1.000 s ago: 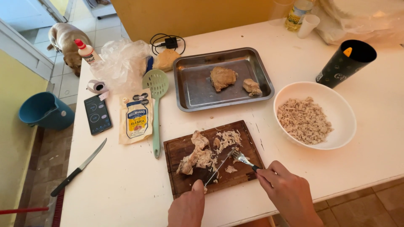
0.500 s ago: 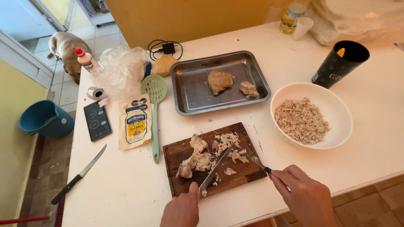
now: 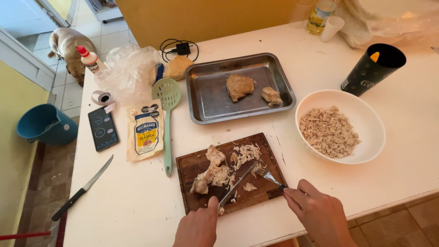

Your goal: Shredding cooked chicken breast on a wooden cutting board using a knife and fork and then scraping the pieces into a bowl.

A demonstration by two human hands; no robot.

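The left hand (image 3: 197, 226) is closed around the handle of a knife (image 3: 237, 185), blade angled up and to the right across the board (image 3: 196, 164). The right hand (image 3: 318, 215) is closed around the handle of a fork (image 3: 266, 173), tines pointing left. Blade tip and tines meet near the middle of the board, just beside the shredded chicken (image 3: 224, 167); this opposed hold appears suited to pinning the meat with one tool while pulling it apart with the other.

The board lies at the front edge of the table (image 3: 137, 215), directly ahead of both hands. The chicken sits on the board's left and centre: one larger unshredded lump at left, loose shreds toward the back right.

A white bowl (image 3: 372, 137) of finer shreds stands to the right of the board, near the fork hand. A metal tray (image 3: 210, 98) stands behind the board and holds two whole pieces well apart from the tools.

At the left edge lie a second knife (image 3: 82, 190), a phone (image 3: 102, 129), a sauce pouch (image 3: 145, 135) and a green slotted spatula (image 3: 167, 119), none touched. A black cup (image 3: 372, 68) stands at the back right. A dog (image 3: 64, 43) stands on the floor beyond the back left corner, and a blue bucket (image 3: 43, 124) sits beside the table.
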